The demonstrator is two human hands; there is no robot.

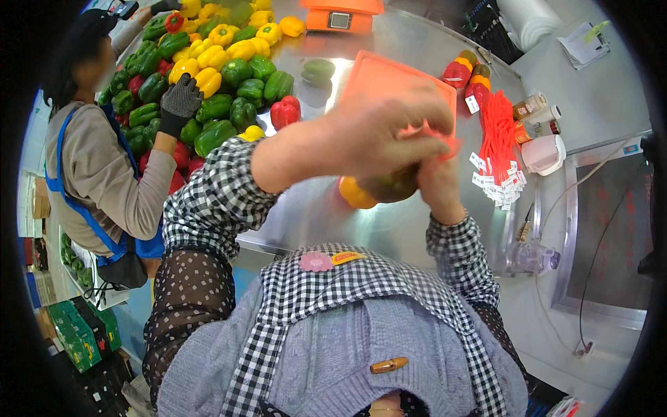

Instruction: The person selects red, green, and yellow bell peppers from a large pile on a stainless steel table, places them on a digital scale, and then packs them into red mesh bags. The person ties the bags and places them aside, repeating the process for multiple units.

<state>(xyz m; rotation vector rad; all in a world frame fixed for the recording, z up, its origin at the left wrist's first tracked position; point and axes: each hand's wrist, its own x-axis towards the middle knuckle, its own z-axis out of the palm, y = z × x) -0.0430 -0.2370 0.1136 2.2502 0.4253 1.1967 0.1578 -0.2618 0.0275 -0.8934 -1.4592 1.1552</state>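
My left hand (385, 130) reaches across from the left, blurred by motion, its thumb and fingers closed on the gathered red netting (424, 131). Close below it, my right hand (440, 187) grips the same bunch from the right side, its fingers partly hidden. Beneath the hands are a yellow pepper (357, 194) and a dark green-brown pepper (391, 186), apparently inside the net and just above the steel table (323, 221). Behind my hands lies an orange tray (380, 73), partly covered by my left hand.
A heap of green, yellow and red peppers (208, 78) covers the table's left, where a gloved co-worker (94, 156) stands. An orange scale (341, 20) is at the back. Rightward are netted peppers (478, 86), red net sleeves with tags (497, 135), jars (529, 107) and a knife (524, 229).
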